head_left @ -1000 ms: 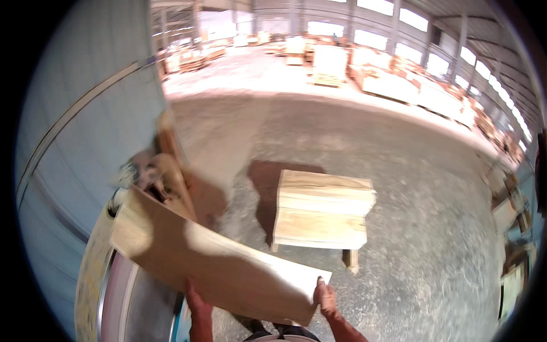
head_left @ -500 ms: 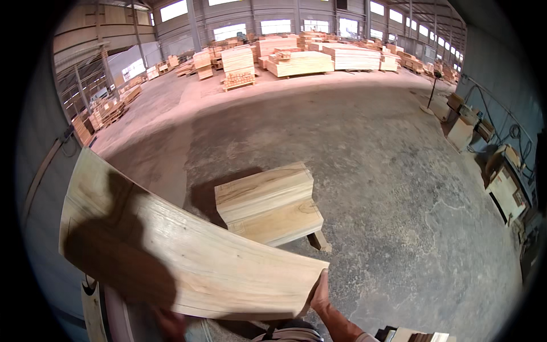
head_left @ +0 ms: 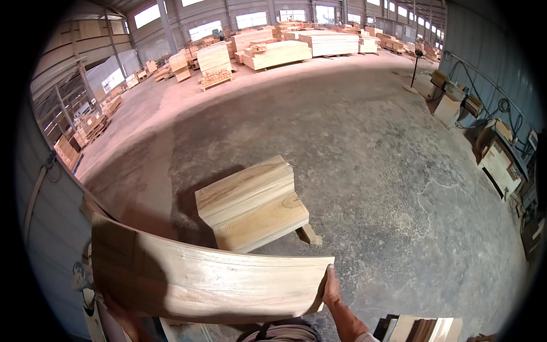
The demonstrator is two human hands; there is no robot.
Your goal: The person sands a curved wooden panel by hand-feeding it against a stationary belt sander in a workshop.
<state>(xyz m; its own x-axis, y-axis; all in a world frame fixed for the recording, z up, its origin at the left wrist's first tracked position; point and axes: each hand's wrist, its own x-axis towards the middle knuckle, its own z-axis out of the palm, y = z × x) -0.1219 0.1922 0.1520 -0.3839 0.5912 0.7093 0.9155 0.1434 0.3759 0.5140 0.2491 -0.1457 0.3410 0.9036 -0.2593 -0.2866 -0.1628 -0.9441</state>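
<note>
A wide, pale wooden board (head_left: pixel 228 276) stretches across in front of me, its broad face turned up. At its right end my right hand (head_left: pixel 331 288) is closed round the short edge, the thumb on the near face. My left hand (head_left: pixel 121 316) is at the board's lower left edge, dark and smeared in shadow, so its fingers do not show clearly. Just beyond the board, a low stack of wooden boards (head_left: pixel 253 202) rests above the floor on a wooden bearer (head_left: pixel 309 233). The held board's far edge overlaps the stack's near corner in view.
Concrete floor (head_left: pixel 387 171) surrounds the stack. Several timber piles (head_left: pixel 279 54) stand at the far side. A metal wall (head_left: pixel 51 228) is close on my left. Cables and a pale box-like unit (head_left: pixel 501 165) line the right wall. Wooden pieces (head_left: pixel 419 329) sit at lower right.
The board's left end has dropped and swung nearer, so it lies more level across me. My left hand has moved left along its lower edge. My right hand keeps its hold.
</note>
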